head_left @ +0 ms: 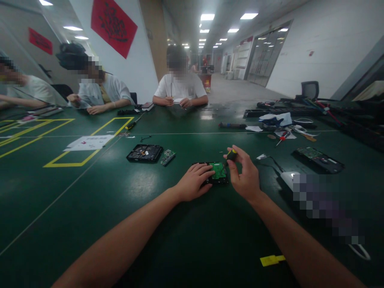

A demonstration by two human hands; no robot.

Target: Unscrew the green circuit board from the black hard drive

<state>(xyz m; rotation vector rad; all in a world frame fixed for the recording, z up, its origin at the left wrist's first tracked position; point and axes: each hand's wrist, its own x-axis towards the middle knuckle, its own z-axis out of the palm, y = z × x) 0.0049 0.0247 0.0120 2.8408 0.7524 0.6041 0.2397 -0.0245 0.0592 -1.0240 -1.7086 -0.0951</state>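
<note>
My two bare hands work over a dark green desk (150, 228). Straight ahead of me lies a hard drive (220, 171), its green circuit board facing up. My left hand (195, 181) lies open across its left part, fingers spread over the top and thumb by the near edge. My right hand (244, 174) pinches the yellow-and-dark handle of a screwdriver (231, 154), slanted over the board's right side. Whether the tip sits in a screw, I cannot tell.

If I press at this slant, the tip could slip and scratch the board or jab my left fingers. If my left hand bears down too lightly, the drive could twist under the turning force. Just beyond it lie tiny bits (221, 152), perhaps screws; a brush of my right hand could scatter them.
</note>
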